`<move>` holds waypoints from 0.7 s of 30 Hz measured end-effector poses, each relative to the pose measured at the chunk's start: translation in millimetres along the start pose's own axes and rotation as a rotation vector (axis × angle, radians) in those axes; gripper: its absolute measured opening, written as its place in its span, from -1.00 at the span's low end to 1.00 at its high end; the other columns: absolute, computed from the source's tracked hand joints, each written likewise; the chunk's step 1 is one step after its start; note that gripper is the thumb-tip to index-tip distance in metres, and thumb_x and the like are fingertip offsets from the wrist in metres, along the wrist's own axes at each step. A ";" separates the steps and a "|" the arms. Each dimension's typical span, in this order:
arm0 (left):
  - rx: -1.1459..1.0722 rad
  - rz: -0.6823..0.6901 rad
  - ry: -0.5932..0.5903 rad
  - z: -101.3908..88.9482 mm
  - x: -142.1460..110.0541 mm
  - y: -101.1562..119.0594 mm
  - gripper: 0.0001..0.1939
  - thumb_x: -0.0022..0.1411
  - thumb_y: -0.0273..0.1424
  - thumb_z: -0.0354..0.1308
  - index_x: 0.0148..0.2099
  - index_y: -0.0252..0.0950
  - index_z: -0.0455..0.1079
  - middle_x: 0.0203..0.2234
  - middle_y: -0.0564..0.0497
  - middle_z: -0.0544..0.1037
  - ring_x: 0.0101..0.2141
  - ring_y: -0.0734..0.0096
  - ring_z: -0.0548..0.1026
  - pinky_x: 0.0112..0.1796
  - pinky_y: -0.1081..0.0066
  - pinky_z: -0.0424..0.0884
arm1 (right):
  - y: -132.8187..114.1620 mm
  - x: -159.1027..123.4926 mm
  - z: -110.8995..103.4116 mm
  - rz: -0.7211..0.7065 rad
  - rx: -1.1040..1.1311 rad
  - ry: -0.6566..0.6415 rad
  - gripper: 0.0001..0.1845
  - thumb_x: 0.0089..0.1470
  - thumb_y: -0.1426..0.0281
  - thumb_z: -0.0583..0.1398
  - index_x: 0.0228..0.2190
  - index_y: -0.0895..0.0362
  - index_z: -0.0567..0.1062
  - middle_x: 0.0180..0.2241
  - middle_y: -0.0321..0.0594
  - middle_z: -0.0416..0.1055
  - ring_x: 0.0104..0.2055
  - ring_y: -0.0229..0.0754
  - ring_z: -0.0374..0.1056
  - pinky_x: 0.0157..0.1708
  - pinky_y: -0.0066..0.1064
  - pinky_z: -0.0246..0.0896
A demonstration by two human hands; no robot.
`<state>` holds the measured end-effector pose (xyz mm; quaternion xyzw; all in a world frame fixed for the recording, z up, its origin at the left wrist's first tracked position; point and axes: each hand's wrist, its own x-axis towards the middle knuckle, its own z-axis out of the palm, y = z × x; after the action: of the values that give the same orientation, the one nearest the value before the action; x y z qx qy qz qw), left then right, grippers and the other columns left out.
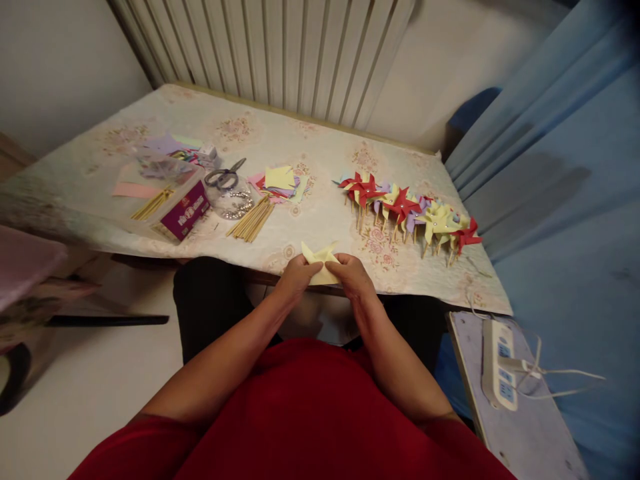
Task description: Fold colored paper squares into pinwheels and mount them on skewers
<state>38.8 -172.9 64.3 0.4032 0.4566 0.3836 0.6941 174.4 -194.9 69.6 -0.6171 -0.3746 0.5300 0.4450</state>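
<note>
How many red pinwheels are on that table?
3 clearly visible: the left red pinwheel near the bunch's left end, the middle red pinwheel about halfway along, and the right red pinwheel at its right end. More may be hidden behind the other pinwheels.

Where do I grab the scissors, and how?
Take the scissors by the dark handle loops, probably best from the near-left side. The loops face that way, while the blades point away and to the right. They seem to rest on the clear tub, so lift gently upward.
</note>
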 end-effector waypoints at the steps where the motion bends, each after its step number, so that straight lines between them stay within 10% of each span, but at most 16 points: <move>1: -0.001 -0.001 0.000 0.0 0.0 -0.1 -0.68 -0.08 -0.38 0.28 -0.22 -0.40 0.48 -0.45 -0.03 0.57 -0.43 0.37 0.48 -0.37 0.44 0.36 | 0.4 0.1 0.0 -0.004 -0.004 0.001 -0.73 -0.28 0.21 0.24 -0.51 0.13 0.45 -0.62 -0.38 0.32 -0.57 -0.30 0.19 -0.54 -0.46 0.07; 21: -0.024 -0.009 -0.006 -5.9 2.2 -1.0 -0.67 -0.08 -0.39 0.28 -0.20 -0.41 0.48 -0.47 -0.04 0.57 -0.46 0.39 0.48 -0.38 0.44 0.36 | 0.6 -1.8 -2.1 -0.007 0.050 0.010 -0.69 -0.30 0.20 0.27 -0.48 0.14 0.46 -0.59 -0.37 0.38 -0.56 -0.30 0.22 -0.50 -0.45 0.10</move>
<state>34.0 -170.1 61.2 0.3938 0.4517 0.3847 0.7021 176.1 -197.0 69.8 -0.6071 -0.3614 0.5343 0.4640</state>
